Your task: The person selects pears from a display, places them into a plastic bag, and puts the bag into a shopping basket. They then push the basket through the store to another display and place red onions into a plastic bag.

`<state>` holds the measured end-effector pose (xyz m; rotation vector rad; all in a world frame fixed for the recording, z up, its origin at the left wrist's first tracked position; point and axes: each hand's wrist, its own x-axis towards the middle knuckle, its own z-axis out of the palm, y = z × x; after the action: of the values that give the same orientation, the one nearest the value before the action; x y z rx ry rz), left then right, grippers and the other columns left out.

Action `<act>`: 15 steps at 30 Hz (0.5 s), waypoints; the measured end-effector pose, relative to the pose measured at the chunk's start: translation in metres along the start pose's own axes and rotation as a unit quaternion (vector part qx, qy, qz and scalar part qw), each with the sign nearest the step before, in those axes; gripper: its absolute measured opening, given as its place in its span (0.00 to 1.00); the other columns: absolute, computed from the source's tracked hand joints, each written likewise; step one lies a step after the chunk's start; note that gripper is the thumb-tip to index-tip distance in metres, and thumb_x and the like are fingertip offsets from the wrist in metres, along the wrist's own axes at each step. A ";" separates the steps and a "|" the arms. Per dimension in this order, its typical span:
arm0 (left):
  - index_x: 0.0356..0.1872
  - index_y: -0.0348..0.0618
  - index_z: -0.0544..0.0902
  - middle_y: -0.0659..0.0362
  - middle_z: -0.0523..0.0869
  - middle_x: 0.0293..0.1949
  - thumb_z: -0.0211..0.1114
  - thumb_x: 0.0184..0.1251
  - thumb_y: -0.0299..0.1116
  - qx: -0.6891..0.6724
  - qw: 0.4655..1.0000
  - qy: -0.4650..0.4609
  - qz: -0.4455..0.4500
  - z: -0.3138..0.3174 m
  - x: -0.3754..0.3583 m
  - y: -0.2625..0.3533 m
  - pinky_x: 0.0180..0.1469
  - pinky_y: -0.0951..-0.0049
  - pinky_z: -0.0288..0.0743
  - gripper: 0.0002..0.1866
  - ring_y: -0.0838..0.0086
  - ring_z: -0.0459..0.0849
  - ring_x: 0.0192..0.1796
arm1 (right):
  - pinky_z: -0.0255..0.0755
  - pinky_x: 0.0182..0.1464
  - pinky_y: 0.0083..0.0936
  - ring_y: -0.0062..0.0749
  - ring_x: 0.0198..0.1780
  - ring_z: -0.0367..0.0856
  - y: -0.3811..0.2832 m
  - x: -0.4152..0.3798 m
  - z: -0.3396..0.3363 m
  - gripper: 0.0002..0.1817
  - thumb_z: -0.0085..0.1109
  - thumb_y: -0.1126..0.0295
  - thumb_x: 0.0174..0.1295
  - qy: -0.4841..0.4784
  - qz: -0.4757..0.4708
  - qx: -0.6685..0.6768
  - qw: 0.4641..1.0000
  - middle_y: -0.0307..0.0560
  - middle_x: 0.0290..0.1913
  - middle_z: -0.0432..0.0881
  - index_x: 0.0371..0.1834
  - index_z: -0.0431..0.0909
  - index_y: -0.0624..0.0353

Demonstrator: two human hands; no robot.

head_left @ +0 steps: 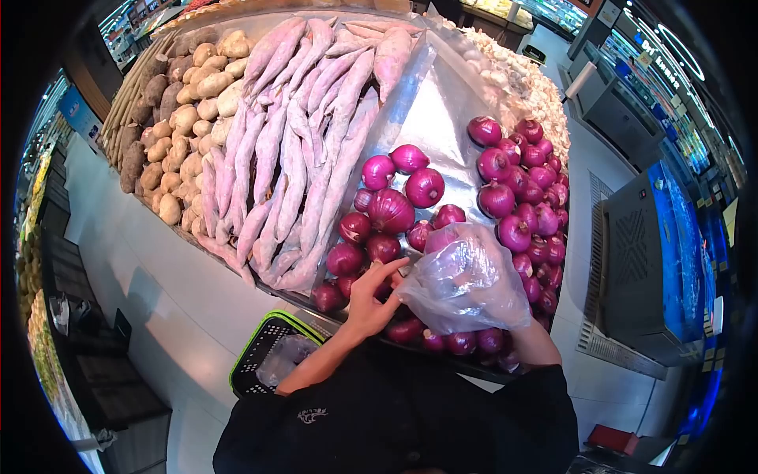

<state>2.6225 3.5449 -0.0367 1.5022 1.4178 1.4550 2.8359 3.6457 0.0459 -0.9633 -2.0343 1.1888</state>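
Red onions (391, 211) lie on a silvery sheet (442, 118) in two groups, one at the left and a denser one at the right. A clear plastic bag (466, 284) covers my right hand (474, 265), which is over the onions near the front edge; an onion shows at the bag's upper edge. The bag blurs my right fingers, so their grip is unclear. At the bag's left edge, my left hand (373, 296) has its thumb and forefinger curved together, closed on the plastic.
Left of the onions lie long purple-skinned sweet potatoes (292, 150), then potatoes (185, 118) and long thin roots (130, 99). Garlic (513, 79) lies behind at the right. A green-rimmed basket (260, 336) holding a plastic bag stands below the display's front edge.
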 end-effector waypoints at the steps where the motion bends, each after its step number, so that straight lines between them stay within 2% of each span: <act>1: 0.61 0.38 0.78 0.55 0.82 0.41 0.62 0.66 0.23 -0.049 0.999 -0.021 -0.007 0.001 0.001 -0.002 0.50 0.74 0.75 0.21 0.72 0.82 0.44 | 0.70 0.59 0.33 0.41 0.56 0.78 -0.009 -0.005 -0.002 0.37 0.72 0.61 0.47 -0.001 0.001 0.000 1.000 0.49 0.54 0.77 0.62 0.71 0.61; 2: 0.64 0.39 0.76 0.55 0.81 0.45 0.61 0.69 0.25 -0.098 0.994 -0.041 -0.015 0.003 0.002 -0.006 0.52 0.73 0.75 0.22 0.72 0.81 0.47 | 0.70 0.59 0.35 0.44 0.56 0.77 -0.024 -0.009 -0.005 0.33 0.68 0.66 0.48 -0.006 0.022 0.023 0.999 0.51 0.53 0.77 0.61 0.72 0.61; 3: 0.64 0.39 0.76 0.55 0.81 0.45 0.61 0.69 0.25 -0.098 0.994 -0.040 -0.016 0.006 0.004 -0.012 0.52 0.73 0.75 0.22 0.72 0.81 0.47 | 0.70 0.58 0.37 0.47 0.56 0.76 -0.031 -0.012 -0.006 0.30 0.65 0.71 0.49 -0.011 0.043 0.047 0.998 0.53 0.52 0.76 0.59 0.73 0.62; 4: 0.67 0.39 0.72 0.55 0.77 0.54 0.58 0.73 0.31 -0.162 0.984 -0.037 -0.056 0.013 0.006 -0.021 0.57 0.72 0.73 0.23 0.71 0.78 0.54 | 0.70 0.58 0.37 0.47 0.56 0.76 -0.024 -0.015 -0.006 0.30 0.65 0.71 0.49 -0.013 0.044 0.046 0.998 0.53 0.52 0.76 0.59 0.73 0.62; 5: 0.71 0.40 0.68 0.54 0.74 0.62 0.54 0.77 0.36 -0.225 0.969 -0.033 -0.097 0.018 0.008 -0.027 0.62 0.70 0.71 0.25 0.71 0.75 0.60 | 0.70 0.58 0.36 0.47 0.56 0.76 -0.014 -0.017 -0.005 0.31 0.65 0.71 0.49 -0.021 -0.023 -0.061 0.998 0.52 0.53 0.76 0.61 0.73 0.61; 6: 0.74 0.41 0.63 0.53 0.71 0.66 0.48 0.81 0.46 -0.225 0.962 -0.059 -0.144 0.022 0.008 -0.032 0.66 0.66 0.68 0.28 0.71 0.70 0.66 | 0.71 0.58 0.35 0.46 0.56 0.77 -0.009 -0.018 -0.004 0.32 0.65 0.72 0.49 -0.029 -0.090 -0.168 0.981 0.51 0.54 0.77 0.62 0.72 0.60; 7: 0.74 0.41 0.63 0.53 0.71 0.66 0.48 0.81 0.46 -0.225 0.962 -0.057 -0.144 0.026 0.006 -0.036 0.66 0.66 0.68 0.28 0.71 0.70 0.66 | 0.71 0.58 0.35 0.46 0.56 0.77 -0.007 -0.020 -0.004 0.32 0.65 0.72 0.49 -0.030 -0.090 -0.167 0.981 0.51 0.54 0.77 0.62 0.72 0.60; 9: 0.74 0.42 0.63 0.53 0.68 0.70 0.48 0.80 0.48 -0.423 0.862 -0.079 -0.268 0.034 0.007 -0.027 0.69 0.63 0.66 0.29 0.69 0.68 0.71 | 0.71 0.59 0.36 0.47 0.57 0.77 -0.022 -0.019 0.001 0.32 0.66 0.71 0.49 -0.096 -0.086 -0.066 0.989 0.51 0.54 0.77 0.62 0.74 0.59; 10: 0.71 0.42 0.67 0.53 0.72 0.68 0.48 0.80 0.51 -0.473 0.821 -0.084 -0.309 0.036 0.004 -0.021 0.71 0.60 0.66 0.29 0.66 0.71 0.70 | 0.71 0.59 0.36 0.47 0.57 0.77 -0.022 -0.018 0.005 0.32 0.66 0.71 0.49 -0.096 -0.086 -0.065 0.990 0.51 0.54 0.77 0.62 0.74 0.59; 11: 0.71 0.42 0.67 0.53 0.72 0.68 0.48 0.80 0.51 -0.472 0.820 -0.084 -0.311 0.035 0.003 -0.022 0.71 0.60 0.66 0.29 0.66 0.71 0.70 | 0.71 0.59 0.36 0.47 0.57 0.77 -0.022 -0.017 0.008 0.32 0.66 0.71 0.49 -0.099 -0.094 -0.071 0.988 0.51 0.54 0.77 0.62 0.74 0.59; 13: 0.67 0.42 0.71 0.55 0.78 0.63 0.49 0.79 0.51 -0.589 0.698 -0.104 -0.393 0.030 0.000 -0.024 0.69 0.59 0.71 0.27 0.65 0.78 0.64 | 0.71 0.59 0.37 0.47 0.58 0.77 -0.021 -0.012 0.014 0.31 0.66 0.71 0.49 -0.105 -0.110 -0.083 0.985 0.51 0.54 0.77 0.62 0.74 0.59; 14: 0.64 0.41 0.74 0.55 0.83 0.58 0.49 0.80 0.47 -0.616 0.680 -0.088 -0.388 0.028 0.000 -0.026 0.65 0.59 0.76 0.23 0.65 0.83 0.58 | 0.71 0.59 0.37 0.47 0.58 0.77 -0.020 -0.008 0.017 0.31 0.66 0.71 0.49 -0.109 -0.119 -0.090 0.983 0.51 0.54 0.77 0.61 0.75 0.59; 15: 0.64 0.41 0.74 0.55 0.83 0.58 0.49 0.80 0.47 -0.616 0.680 -0.086 -0.388 0.024 0.001 -0.028 0.65 0.59 0.76 0.23 0.65 0.83 0.58 | 0.71 0.59 0.37 0.47 0.58 0.77 -0.019 -0.004 0.021 0.31 0.67 0.71 0.49 -0.114 -0.128 -0.096 0.981 0.51 0.54 0.77 0.61 0.75 0.59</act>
<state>2.6370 3.5586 -0.0670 0.0830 0.4694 1.1440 2.8169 3.6261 0.0532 -0.6464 -2.4060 1.0162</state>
